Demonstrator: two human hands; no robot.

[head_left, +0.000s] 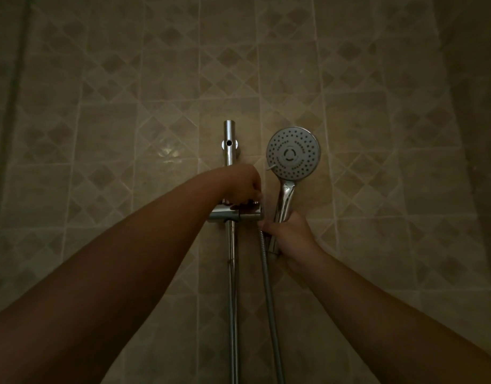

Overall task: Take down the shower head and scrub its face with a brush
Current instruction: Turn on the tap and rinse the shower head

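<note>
In the head view, dim and wide-angled, the right hand (287, 236) is wrapped around the lower chrome handle of the shower head (293, 153), which stands upright just right of the slider bracket (236, 214) with its nozzle face toward the camera, while the left hand (243, 185) curls down over that bracket on the vertical rail (232, 273), though whether it truly grips cannot be told. The hose (268, 278) hangs close beside the rail, so it could probably snag on the bracket, or the smooth handle could slip. Counted: one shower head, one hose, one rail, one bracket, two hands, and no brush in sight against the tiled wall (114, 92).
</note>
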